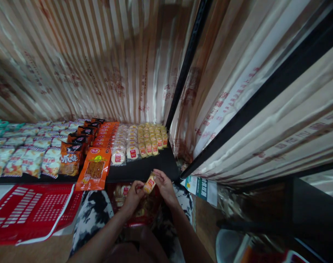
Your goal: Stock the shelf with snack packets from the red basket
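Observation:
Both my hands meet just below the front edge of a black shelf. My right hand pinches a small yellow snack packet with a red label. My left hand is closed at the packet's lower left end, fingers touching it. Under my hands lies a clear bag with more round snack packets in it. On the shelf stand rows of the same yellow packets, beside rows of round white cakes.
Further left on the shelf are orange snack bags, dark bags and white bags. A red basket sits at lower left. Striped plastic sheeting hangs behind; a black frame post stands at the shelf's right end.

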Available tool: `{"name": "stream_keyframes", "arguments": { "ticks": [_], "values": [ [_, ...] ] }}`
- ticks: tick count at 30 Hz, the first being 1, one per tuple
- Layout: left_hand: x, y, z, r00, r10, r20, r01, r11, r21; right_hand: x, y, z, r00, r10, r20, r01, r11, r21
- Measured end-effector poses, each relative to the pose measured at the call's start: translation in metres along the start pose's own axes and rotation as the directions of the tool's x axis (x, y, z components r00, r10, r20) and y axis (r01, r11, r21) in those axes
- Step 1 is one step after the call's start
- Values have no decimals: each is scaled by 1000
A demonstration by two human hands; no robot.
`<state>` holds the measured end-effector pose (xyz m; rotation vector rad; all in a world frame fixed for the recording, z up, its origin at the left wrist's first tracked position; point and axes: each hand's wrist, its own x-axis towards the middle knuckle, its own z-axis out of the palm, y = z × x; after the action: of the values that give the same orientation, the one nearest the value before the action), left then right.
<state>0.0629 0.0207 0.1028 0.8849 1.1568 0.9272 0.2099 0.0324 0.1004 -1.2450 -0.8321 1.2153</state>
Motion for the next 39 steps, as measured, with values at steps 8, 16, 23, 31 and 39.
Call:
{"name": "stream_keyframes", "arguments": {
  "ticks": [8,16,23,31,39],
  "values": [
    [10,0,3,998,16,-66,-19,998,-56,2,8,-7,999,-48,9,49,995,-90],
    [16,4,5,997,27,-70,-29,999,-34,0,14,-19,978,-209,-6,199,941,-275],
    [26,21,12,997,63,-53,-63,998,1,-6,6,-23,927,-356,116,362,769,-528],
    [40,29,19,990,140,-22,-137,985,109,-11,-7,-21,860,-435,268,471,473,-745],
    [54,37,25,968,248,25,-246,935,255,-8,-19,-19,873,-385,299,449,394,-802]
  ]
}}
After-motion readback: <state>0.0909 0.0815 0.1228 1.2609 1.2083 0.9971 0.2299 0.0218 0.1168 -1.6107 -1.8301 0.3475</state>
